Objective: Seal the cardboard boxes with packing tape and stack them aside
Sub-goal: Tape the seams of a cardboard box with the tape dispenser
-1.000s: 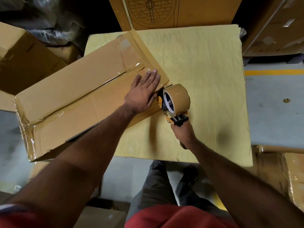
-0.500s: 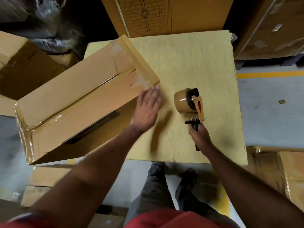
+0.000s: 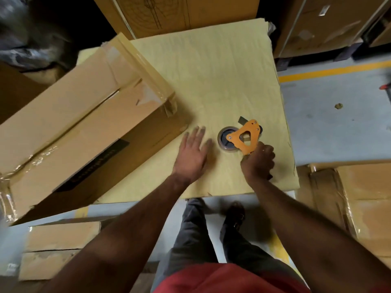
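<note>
- Right grip [image 3: 258, 161] clamped around the handle of the tape dispenser [image 3: 243, 138], fingers curled tight.
- Tape dispenser lying flat on the counter [image 3: 222, 66], orange side plate facing up, brown tape roll [image 3: 224, 138] just beyond and left of the right grip.
- Left grip [image 3: 193, 154] spread apart, fingers straight, palm down on the counter, holding nothing.
- Just right of the left grip: the tape roll, near but apart from the fingertips.
- Beyond and left of the left grip: long cardboard box [image 3: 69, 127], lying at a slant across the counter's left edge and overhanging it.
- Glossy tape along the box's centre seam and wrapped over both ends; dark printed strip on the near side wall.
- Left grip's fingertips near the box's lower right corner, not touching.
- More cartons all round: one on the floor below the left arm [image 3: 61, 242], one right of the right arm [image 3: 359, 199], a large printed one beyond the counter [image 3: 179, 13].
- Yellow floor line [image 3: 334, 70] far right, past the counter.
</note>
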### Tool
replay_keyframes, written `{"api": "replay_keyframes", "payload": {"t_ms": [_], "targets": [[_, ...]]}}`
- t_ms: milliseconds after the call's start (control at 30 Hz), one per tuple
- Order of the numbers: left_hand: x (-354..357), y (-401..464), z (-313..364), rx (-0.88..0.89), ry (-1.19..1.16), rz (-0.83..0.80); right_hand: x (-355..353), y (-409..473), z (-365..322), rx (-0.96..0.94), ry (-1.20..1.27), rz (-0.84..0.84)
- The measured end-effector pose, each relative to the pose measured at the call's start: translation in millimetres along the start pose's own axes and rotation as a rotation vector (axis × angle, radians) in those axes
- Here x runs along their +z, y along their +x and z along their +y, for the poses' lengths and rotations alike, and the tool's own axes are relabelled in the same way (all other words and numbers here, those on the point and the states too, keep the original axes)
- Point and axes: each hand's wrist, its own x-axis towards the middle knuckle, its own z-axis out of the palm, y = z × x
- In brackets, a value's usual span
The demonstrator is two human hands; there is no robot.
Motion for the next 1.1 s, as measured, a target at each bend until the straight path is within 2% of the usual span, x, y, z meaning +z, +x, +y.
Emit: {"api": "replay_keyframes", "payload": {"t_ms": [67,133,200,267,333,433,633,733,800,833,867,933,967,1000,1067,1100], "targets": [[-20,8,-25,-0.185,-0.006,0.222,-2,-9,-37,-0.134,0.130,-0.006],[-46,24,-54,-0.393,-0.037,0.352,-2,-21,-78,-0.258,0.210,-0.062],[-69,44,-84,-0.539,-0.054,0.343,-4,-33,-115,-0.348,0.327,-0.116],[-80,58,-110,-0.602,-0.045,0.188,-6,-41,-145,-0.421,0.441,-0.159],[-78,62,-126,-0.629,-0.083,0.069,-8,-45,-169,-0.478,0.516,-0.194],[-67,63,-130,-0.632,-0.148,0.040,-10,-45,-191,-0.519,0.594,-0.233],[-68,64,-138,-0.549,-0.194,-0.006,-5,-44,-215,-0.454,0.661,-0.346],[-65,61,-140,-0.520,-0.198,0.015,1,-27,-229,-0.475,0.542,-0.486],[-66,60,-141,-0.508,-0.209,0.013,-5,-7,-234,-0.504,0.340,-0.561],[-67,60,-142,-0.500,-0.215,0.014,-10,2,-234,-0.506,0.270,-0.532],[-68,60,-142,-0.493,-0.224,0.015,-15,8,-234,-0.496,0.265,-0.435],[-69,59,-143,-0.494,-0.240,0.019,-27,2,-234,-0.483,0.426,-0.168],[-69,58,-142,-0.496,-0.252,0.027,-30,-6,-237,-0.525,0.494,-0.086],[-69,57,-142,-0.494,-0.273,0.043,-32,-13,-241,-0.605,0.480,-0.090],[-69,57,-142,-0.495,-0.339,0.079,-27,-20,-248,-0.710,0.331,-0.286],[-70,57,-143,-0.497,-0.367,0.092,-27,-18,-252,-0.677,0.256,-0.393]]}}
